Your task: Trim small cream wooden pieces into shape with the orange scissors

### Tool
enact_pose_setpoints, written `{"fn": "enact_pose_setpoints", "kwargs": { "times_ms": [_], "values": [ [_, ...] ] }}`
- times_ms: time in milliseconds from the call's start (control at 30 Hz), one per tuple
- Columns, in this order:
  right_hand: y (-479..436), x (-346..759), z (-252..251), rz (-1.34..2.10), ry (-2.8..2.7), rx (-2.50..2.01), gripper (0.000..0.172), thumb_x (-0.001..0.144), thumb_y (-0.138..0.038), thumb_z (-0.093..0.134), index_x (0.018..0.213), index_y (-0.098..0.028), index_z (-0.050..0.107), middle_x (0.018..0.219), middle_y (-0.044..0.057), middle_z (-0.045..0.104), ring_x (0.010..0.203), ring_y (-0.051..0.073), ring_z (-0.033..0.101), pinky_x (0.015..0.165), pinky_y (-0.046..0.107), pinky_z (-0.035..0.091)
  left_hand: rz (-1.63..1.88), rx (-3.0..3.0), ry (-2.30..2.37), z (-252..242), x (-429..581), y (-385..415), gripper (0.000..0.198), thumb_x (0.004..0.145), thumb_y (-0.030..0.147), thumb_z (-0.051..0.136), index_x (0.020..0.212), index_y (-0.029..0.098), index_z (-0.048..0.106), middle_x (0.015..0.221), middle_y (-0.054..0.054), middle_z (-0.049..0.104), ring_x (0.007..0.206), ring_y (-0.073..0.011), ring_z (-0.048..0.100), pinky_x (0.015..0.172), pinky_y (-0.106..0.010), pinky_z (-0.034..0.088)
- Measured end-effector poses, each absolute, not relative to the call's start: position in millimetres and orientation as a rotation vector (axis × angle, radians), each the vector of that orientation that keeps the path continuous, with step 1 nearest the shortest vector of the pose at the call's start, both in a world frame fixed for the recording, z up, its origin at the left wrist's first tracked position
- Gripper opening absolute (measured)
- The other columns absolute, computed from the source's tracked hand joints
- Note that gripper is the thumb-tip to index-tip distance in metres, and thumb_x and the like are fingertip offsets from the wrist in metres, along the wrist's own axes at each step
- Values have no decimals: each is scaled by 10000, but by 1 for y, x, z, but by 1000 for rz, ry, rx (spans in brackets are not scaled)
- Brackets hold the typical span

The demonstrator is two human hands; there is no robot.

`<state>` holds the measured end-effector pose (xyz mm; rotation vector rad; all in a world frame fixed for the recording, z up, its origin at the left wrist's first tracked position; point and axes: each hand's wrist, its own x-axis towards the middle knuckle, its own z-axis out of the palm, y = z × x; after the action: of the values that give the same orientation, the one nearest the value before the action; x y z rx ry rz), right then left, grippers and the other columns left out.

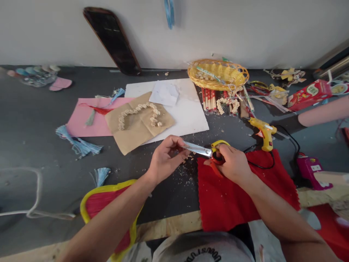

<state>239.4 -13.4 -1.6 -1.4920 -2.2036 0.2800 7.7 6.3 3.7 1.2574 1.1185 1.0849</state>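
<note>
My right hand [235, 162] grips a pair of scissors [200, 149] by its yellow and red handles, over the edge of a red cloth. The metal blades point left and look nearly closed. At the blade tips is my left hand [169, 158], its thumb and fingers pinched together. Whatever it holds is too small or hidden to make out. Small pale scraps [188, 158] lie on the dark table just below. Beyond my left hand, a curved row of pale knobbly pieces [139, 109] rests on a brown paper square [128, 140].
A yellow glue gun [263, 133] lies right of the scissors, its black cord crossing the red cloth [226, 203]. A wicker basket [218, 84] stands at the back. Blue tassels [81, 143] lie at left, and a phone [111, 40] leans on the wall.
</note>
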Motion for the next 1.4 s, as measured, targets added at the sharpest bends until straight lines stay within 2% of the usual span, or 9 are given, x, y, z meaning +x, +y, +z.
{"fn": "enact_pose_setpoints", "kwargs": {
  "times_ms": [67, 200, 367, 500, 767, 967, 1133, 1300, 1400],
  "values": [
    [-12, 241, -2, 395, -2137, -1514, 370, 835, -574, 593, 798, -210, 534, 683, 8, 632, 565, 136, 577, 516, 247, 405, 1064, 1649, 1274, 2, 3, 9, 97, 782, 160, 668, 855, 186, 609, 785, -7, 637, 692, -118, 586, 650, -235, 483],
    [-10, 242, -4, 490, -2058, -1566, 352, 808, -552, 629, 836, -211, 551, 707, 10, 639, 560, 128, 561, 505, 241, 403, 977, 2177, 1283, 0, -1, 14, 105, 831, 106, 583, 885, 184, 628, 844, -32, 691, 794, -151, 630, 731, -265, 510],
    [-9, 240, -5, 481, -2047, -1587, 326, 798, -525, 639, 833, -211, 557, 703, 7, 637, 572, 134, 572, 505, 245, 397, 965, 2336, 1316, 1, -6, 18, 159, 858, 86, 529, 934, 174, 638, 854, -46, 714, 817, -175, 639, 753, -295, 518],
    [-9, 240, -5, 467, -2064, -1601, 322, 797, -524, 635, 838, -212, 566, 696, 7, 641, 578, 141, 585, 511, 251, 399, 806, 2452, 1368, 5, -21, 22, 243, 826, 49, 490, 940, 164, 672, 907, -75, 715, 872, -221, 619, 790, -352, 508],
    [-10, 239, -8, 442, -2095, -1608, 405, 777, -559, 654, 929, -188, 592, 730, 18, 663, 596, 157, 603, 539, 266, 419, 641, 2544, 1301, 3, -16, 22, 231, 842, 78, 491, 874, 157, 706, 959, -103, 694, 906, -232, 587, 850, -395, 481],
    [-10, 239, -9, 400, -2115, -1583, 346, 798, -525, 622, 906, -198, 593, 729, 23, 670, 611, 165, 614, 548, 271, 419, 444, 2565, 1419, -5, 2, 18, 193, 873, 190, 525, 910, 178, 714, 1018, -109, 673, 990, -285, 534, 869, -459, 459],
    [-10, 238, -8, 394, -2120, -1576, 310, 806, -501, 607, 884, -202, 590, 712, 18, 663, 608, 168, 615, 543, 273, 413, 433, 2545, 1463, -7, 3, 17, 185, 872, 182, 510, 876, 153, 693, 1021, -123, 672, 1005, -291, 542, 872, -457, 456],
    [-10, 238, -9, 429, -2072, -1595, 338, 800, -520, 618, 899, -199, 580, 722, 24, 655, 647, 182, 629, 558, 278, 440, 629, 2417, 1420, -6, 5, 18, 148, 856, 124, 508, 822, 157, 648, 929, -107, 676, 926, -258, 571, 862, -433, 455],
    [-9, 239, -9, 410, -2060, -1550, 373, 800, -526, 620, 962, -194, 564, 781, 49, 657, 745, 216, 647, 643, 308, 494, 872, 2108, 1334, -2, 5, 17, 130, 871, 129, 494, 861, 166, 618, 877, -72, 663, 844, -202, 581, 806, -361, 465]
  ]
}}
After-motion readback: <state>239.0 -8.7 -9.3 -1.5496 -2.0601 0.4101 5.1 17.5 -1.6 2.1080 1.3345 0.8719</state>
